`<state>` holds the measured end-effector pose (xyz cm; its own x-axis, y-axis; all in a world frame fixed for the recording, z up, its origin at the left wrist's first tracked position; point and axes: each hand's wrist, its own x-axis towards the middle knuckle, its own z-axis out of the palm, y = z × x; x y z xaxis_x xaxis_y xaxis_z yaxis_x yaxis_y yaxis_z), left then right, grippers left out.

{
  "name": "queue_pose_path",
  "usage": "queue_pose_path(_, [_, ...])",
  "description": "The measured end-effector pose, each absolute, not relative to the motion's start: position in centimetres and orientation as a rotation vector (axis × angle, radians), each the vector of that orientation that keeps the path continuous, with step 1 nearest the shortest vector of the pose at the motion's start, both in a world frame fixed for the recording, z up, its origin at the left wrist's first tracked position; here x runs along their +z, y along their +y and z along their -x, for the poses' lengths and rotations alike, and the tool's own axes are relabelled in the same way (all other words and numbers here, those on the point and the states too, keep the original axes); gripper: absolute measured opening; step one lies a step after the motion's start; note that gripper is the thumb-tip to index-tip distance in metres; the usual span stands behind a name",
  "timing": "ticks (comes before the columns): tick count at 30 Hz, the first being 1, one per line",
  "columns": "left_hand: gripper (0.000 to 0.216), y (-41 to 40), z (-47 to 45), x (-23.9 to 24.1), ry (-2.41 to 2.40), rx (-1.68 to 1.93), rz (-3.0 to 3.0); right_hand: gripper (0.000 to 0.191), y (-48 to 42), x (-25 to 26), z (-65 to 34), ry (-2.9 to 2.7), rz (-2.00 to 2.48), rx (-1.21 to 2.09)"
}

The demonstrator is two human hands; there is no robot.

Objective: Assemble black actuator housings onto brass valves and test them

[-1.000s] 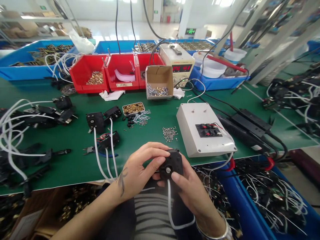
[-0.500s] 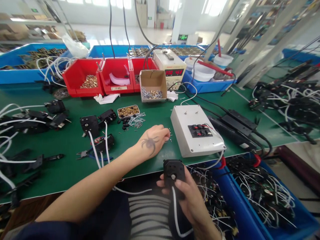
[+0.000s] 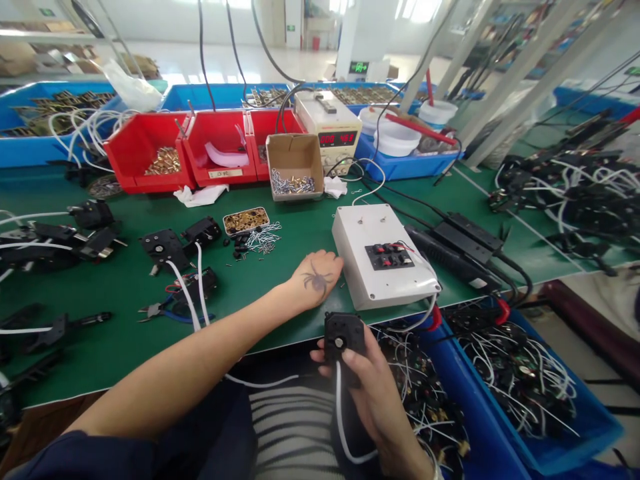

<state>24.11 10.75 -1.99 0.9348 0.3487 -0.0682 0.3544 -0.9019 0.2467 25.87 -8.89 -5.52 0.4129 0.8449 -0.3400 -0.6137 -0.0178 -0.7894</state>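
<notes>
My right hand [image 3: 373,383] grips a small black square motor housing [image 3: 343,335] with a white cable [image 3: 341,427] hanging from it, just below the table's front edge. My left hand [image 3: 319,278] reaches onto the green table mat, knuckles up, over the spot where loose silver screws lay, right beside the white test box [image 3: 380,257]. Its fingers are curled downward and hidden from me.
Black housings with white cables [image 3: 165,250] and cutters [image 3: 153,310] lie to the left. A tray of brass parts [image 3: 246,221], red bins [image 3: 185,157], a cardboard box [image 3: 294,175] and a power supply [image 3: 330,127] stand behind. A blue crate of wired parts [image 3: 520,393] sits lower right.
My left hand let go of the black housing and reached forward onto the mat by the white box. My right hand kept the housing and lowered slightly.
</notes>
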Motion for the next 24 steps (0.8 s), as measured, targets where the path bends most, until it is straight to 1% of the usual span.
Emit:
queue_pose_path(5, [0.014,10.0,-24.4,-2.3,0.478,-0.034,-2.798,0.056,-9.0,-5.7,-25.9,-0.252,1.107,1.165])
queue_pose_path(11, [0.023,8.7,-24.1,-3.1,0.460,0.069,-2.812,0.059,-9.4,-5.5,-25.8,-0.245,1.138,1.132])
queue_pose_path(16, [0.017,9.2,-21.4,-2.9,0.360,0.208,-2.723,0.057,-9.4,-4.7,-25.9,-0.266,1.174,1.081])
queue_pose_path(18, [0.013,8.9,-19.5,-2.2,0.392,0.379,-2.562,0.054,-9.4,-4.3,-25.9,-0.297,1.196,1.062])
queue_pose_path(20, [0.008,8.0,-17.7,-1.3,0.445,0.572,-2.262,0.051,-9.4,-4.1,-25.9,-0.336,1.210,1.053])
queue_pose_path(22, [0.006,6.7,-16.1,-0.6,0.468,0.639,-2.012,0.052,-9.4,-4.0,-25.8,-0.370,1.222,1.054])
queue_pose_path(24, [0.008,5.4,-15.1,-0.1,0.456,0.643,-1.913,0.053,-9.3,-4.1,-25.7,-0.385,1.226,1.055])
